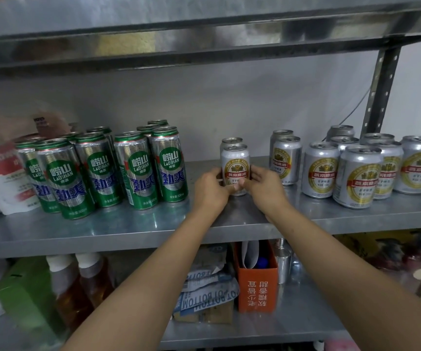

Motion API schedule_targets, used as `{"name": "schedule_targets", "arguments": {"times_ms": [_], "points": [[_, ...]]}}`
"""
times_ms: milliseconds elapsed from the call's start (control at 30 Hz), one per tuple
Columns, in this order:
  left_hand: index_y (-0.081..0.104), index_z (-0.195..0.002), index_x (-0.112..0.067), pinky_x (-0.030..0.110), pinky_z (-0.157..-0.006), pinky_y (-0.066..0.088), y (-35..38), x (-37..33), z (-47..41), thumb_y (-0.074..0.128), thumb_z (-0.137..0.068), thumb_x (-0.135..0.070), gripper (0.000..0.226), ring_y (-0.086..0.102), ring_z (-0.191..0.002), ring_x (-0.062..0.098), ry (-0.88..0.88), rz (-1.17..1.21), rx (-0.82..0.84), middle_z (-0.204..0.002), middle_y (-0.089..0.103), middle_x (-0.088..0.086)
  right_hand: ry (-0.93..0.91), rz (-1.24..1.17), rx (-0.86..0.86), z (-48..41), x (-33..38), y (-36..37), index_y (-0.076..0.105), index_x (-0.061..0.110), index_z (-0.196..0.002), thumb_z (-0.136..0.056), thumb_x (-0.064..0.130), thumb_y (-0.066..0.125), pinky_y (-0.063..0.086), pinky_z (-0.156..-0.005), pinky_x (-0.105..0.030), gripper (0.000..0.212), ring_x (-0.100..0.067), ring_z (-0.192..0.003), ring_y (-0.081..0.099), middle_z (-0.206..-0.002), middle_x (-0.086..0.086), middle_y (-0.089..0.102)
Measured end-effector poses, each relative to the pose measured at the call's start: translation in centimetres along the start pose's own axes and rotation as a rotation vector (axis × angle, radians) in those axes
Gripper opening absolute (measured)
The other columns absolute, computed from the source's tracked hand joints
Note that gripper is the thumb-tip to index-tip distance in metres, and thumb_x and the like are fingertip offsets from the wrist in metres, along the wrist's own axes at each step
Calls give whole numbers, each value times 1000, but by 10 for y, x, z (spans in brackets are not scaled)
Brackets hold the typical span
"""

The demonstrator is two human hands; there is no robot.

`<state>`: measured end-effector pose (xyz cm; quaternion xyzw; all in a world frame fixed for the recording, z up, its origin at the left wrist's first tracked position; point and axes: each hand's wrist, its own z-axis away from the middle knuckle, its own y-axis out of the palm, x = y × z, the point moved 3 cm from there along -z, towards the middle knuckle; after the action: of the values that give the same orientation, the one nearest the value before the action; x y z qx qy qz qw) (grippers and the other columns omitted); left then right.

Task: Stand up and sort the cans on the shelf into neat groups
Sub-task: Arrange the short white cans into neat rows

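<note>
Midway along the steel shelf (128, 231), set back from its front edge, stands a short silver Yanjing beer can (235, 168), upright. It is clasped from both sides: the left hand (210, 190) and the right hand (264, 186) curl their fingers round its lower half, thumbs at the front. A second silver can (231, 141) stands close behind it. Toward the right end come a pair of silver cans (286, 160), one behind the other, then a crowded cluster (359, 176) of at least eight, the last cut off by the frame. Toward the left end, at least nine tall green Laoshan cans (134, 171) stand in loose rows. Bare shelf shows between the green cans and the held can, in a narrower gap to the pair, and along the front edge. White-and-red packets (1, 178) crowd the left end.
</note>
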<state>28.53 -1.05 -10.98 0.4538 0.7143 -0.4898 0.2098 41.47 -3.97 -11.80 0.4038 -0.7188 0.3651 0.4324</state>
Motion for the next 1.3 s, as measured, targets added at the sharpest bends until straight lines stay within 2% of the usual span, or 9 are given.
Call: {"name": "schedule_targets", "arguments": {"times_ms": [300,433,533,633,733,833,933,1067,1300], "points": [[56,-127,-12,22,-79,43,1,-3,5,81,-74,-37,63,62,-109,19,-7,-40,-46,-122,63,7,17,22,-42,5,1,-2,62,6,-122,-90,3,61,49,-101,-39,33,-20,-111,62,-111,-1,67],[56,-108,-20,11,-75,41,6,-21,20,79,-78,-23,38,55,-89,6,114,65,-250,-109,54,-1,25,23,-134,23,10,-23,46,3,-140,-92,7,61,43,-108,-35,51,-19,-126,53,-138,-9,55],[57,-100,-20,13,-73,46,31,-54,29,78,-79,-17,30,57,-83,6,181,303,-145,-96,59,-3,-30,9,-238,41,19,-58,50,4,-138,-94,9,58,45,-103,-28,45,-15,-120,57,-133,-7,59],[57,-105,-16,29,-86,53,66,-81,29,78,-79,-14,34,60,-88,13,179,392,21,-95,62,-2,-68,-1,-344,54,28,-97,54,6,-134,-94,4,55,47,-94,-20,40,-10,-111,59,-123,-1,62],[56,-116,-13,40,-95,52,94,-97,30,76,-80,-14,41,61,-98,16,164,373,140,-103,62,0,-74,17,-413,63,30,-126,60,9,-124,-92,4,57,52,-94,-28,33,-13,-106,63,-113,-1,67],[55,-108,-25,37,-90,55,110,-106,35,74,-80,-14,36,62,-96,13,192,396,94,-105,63,-3,-162,50,-545,79,32,-156,62,19,-110,-91,12,62,53,-80,-20,20,-7,-91,65,-95,7,67],[55,-104,-27,32,-87,55,127,-119,47,75,-79,-13,35,62,-94,12,213,418,114,-103,64,-3,-190,168,-668,87,24,-185,55,21,-113,-87,20,66,51,-82,-22,28,-10,-96,61,-104,3,61],[59,-112,-19,25,-81,55,143,-128,59,76,-81,-25,36,63,-91,9,234,323,137,-107,65,-1,-31,340,-561,75,0,-192,51,14,-129,-81,32,72,46,-87,-29,55,-17,-110,53,-121,-2,55],[63,-117,-17,36,-81,58,151,-117,60,71,-84,-28,36,68,-91,11,185,196,122,-107,71,-4,34,421,-472,60,-17,-188,53,10,-124,-77,35,72,52,-88,-36,57,-24,-109,59,-117,-9,61]]}}
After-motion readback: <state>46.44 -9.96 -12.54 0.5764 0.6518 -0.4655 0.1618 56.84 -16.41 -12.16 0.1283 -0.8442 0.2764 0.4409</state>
